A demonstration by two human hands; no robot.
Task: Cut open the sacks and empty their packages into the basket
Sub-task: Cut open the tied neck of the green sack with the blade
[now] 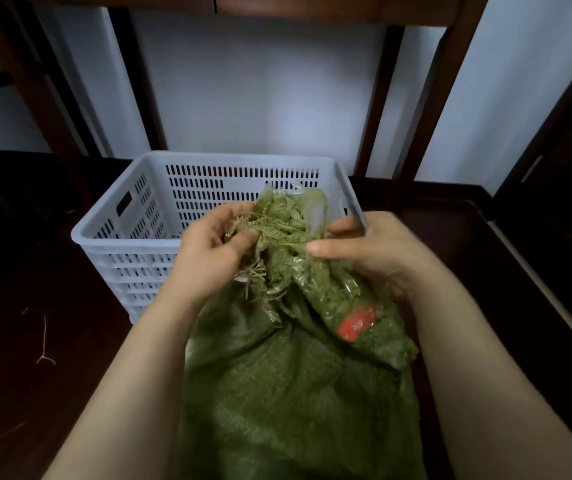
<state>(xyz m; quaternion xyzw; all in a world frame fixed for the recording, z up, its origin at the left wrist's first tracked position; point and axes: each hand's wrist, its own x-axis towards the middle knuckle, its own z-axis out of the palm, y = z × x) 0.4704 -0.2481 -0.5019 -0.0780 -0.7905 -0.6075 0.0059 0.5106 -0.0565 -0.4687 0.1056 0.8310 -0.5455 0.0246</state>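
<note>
A green woven sack (288,393) stands between my forearms, its frayed top bunched up in front of a white slotted plastic basket (146,216). My left hand (208,247) grips the bunched, tied mouth of the sack with its loose threads. My right hand (367,251) holds a thin grey blade (359,214) against the palm while its fingers press on the sack's right side. Clear plastic packaging with a red label (357,325) shows through the cut opening at the sack's upper right.
The basket sits on a dark wooden floor under a dark wooden table frame (426,98) against a pale wall. Loose string scraps (45,344) lie on the floor at the left. A dark raised ledge (519,258) runs along the right.
</note>
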